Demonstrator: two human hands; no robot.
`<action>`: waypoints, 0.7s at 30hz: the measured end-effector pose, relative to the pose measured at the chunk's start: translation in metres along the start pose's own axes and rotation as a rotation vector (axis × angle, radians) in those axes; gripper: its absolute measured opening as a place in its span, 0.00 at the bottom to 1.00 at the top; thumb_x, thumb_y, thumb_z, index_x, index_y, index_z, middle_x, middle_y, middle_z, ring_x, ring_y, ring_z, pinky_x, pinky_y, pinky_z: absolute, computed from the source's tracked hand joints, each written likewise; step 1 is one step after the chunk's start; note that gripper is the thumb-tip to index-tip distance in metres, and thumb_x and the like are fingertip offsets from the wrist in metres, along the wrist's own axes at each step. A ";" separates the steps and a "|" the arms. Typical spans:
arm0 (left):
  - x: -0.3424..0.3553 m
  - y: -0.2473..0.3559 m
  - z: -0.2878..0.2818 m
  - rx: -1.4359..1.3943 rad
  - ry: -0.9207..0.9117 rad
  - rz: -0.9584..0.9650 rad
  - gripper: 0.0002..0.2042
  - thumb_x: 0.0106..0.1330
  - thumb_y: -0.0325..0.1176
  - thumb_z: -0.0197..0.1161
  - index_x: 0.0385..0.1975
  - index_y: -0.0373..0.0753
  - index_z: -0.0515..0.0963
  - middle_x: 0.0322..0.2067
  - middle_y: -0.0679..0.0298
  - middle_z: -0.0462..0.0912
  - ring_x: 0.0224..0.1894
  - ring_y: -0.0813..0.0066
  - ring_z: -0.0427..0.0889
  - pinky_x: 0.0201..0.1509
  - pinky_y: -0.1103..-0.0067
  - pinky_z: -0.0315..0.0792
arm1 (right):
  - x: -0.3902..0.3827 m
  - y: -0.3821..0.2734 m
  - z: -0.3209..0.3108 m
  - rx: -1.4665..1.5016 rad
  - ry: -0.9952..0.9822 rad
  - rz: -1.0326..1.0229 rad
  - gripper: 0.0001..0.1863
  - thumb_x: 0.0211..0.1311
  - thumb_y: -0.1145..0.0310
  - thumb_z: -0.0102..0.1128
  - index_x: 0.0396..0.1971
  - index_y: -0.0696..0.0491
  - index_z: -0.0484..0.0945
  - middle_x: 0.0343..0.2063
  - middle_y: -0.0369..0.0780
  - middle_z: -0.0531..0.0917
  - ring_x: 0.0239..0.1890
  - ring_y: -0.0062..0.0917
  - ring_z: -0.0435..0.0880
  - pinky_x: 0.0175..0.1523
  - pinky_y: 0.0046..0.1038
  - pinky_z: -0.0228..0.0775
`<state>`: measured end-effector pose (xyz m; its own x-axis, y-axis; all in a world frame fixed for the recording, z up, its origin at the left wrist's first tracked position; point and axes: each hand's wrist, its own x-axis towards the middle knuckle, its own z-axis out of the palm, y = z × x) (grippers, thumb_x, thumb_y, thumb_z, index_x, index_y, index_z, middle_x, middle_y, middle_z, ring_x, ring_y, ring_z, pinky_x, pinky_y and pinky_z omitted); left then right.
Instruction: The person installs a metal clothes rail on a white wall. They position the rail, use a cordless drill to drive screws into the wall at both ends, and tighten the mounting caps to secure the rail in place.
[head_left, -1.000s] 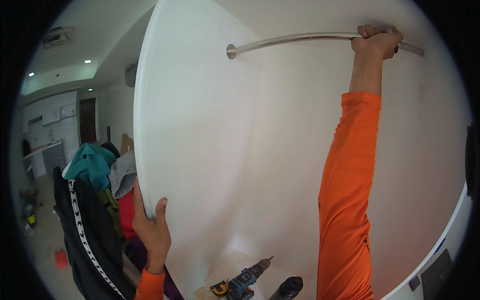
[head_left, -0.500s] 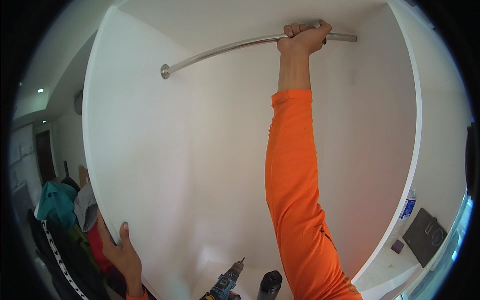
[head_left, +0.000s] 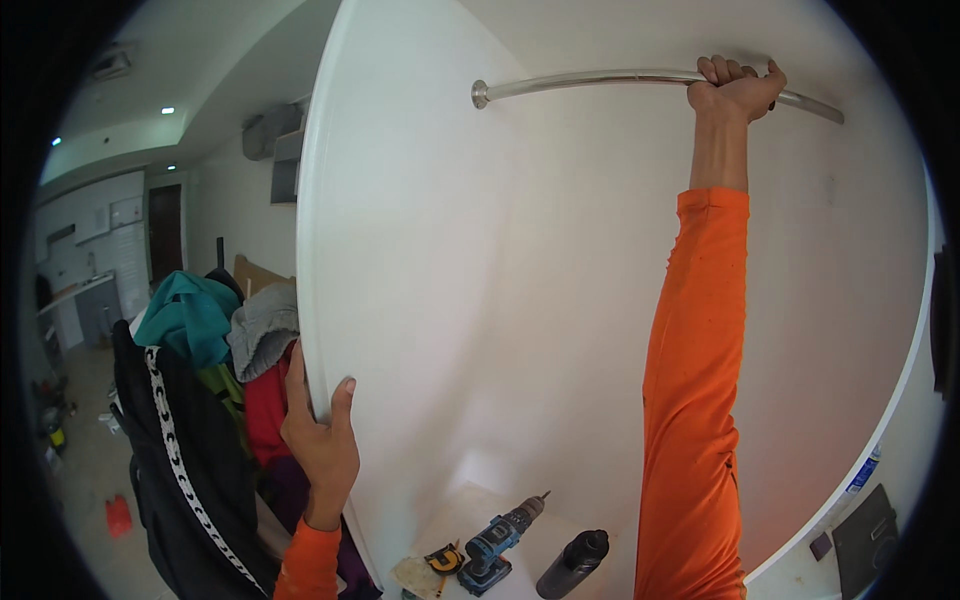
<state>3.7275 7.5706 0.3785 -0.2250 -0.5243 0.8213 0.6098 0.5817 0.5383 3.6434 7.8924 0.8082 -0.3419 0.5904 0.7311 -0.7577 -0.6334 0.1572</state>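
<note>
Work inside a tall white cabinet, seen from the worker's head. The right hand [head_left: 738,92], raised high, has its fingers curled closed over a shiny silver tubular metal rod [head_left: 600,77], gripping it nearer its right end; the thumb points upward beside the cabinet's top. The rod runs leftward from this hand to a round silver metal flange [head_left: 479,95] on the white flat side panel [head_left: 420,250]. To the right of the hand a short length of rod projects toward the opposite wall; whether its tip touches that wall cannot be told. A long bright-orange fabric sleeve [head_left: 695,400] covers the arm below.

The left hand [head_left: 322,445], much lower, is partly open and holds the front edge of the side panel, thumb on the inner face and fingers around the outer side. Just left of it hang or lie bundled garments: a teal cloth [head_left: 190,318] and a grey knitted cloth [head_left: 265,330] above, a red cloth [head_left: 268,415] beside the fingers, and a black garment with a white patterned strip [head_left: 185,470] farther out.

Below and to the right of the left hand, on the cabinet's base, stand a blue-and-black cordless drill [head_left: 497,540], a yellow-and-black tape measure [head_left: 443,558] just beside it, and a dark cylindrical bottle [head_left: 573,565], tilted in view.
</note>
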 end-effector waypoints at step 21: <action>-0.001 0.005 0.004 0.060 0.016 0.004 0.30 0.68 0.24 0.66 0.70 0.27 0.66 0.60 0.46 0.79 0.57 0.63 0.83 0.61 0.70 0.75 | 0.031 -0.001 -0.024 0.172 -0.474 0.034 0.22 0.64 0.57 0.47 0.16 0.42 0.46 0.14 0.29 0.45 0.16 0.21 0.41 0.22 0.24 0.42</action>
<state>3.7282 7.5766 0.3814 -0.2105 -0.5314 0.8205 0.5636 0.6198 0.5460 3.6198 7.9234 0.8148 -0.0442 0.3014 0.9525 -0.6341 -0.7452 0.2064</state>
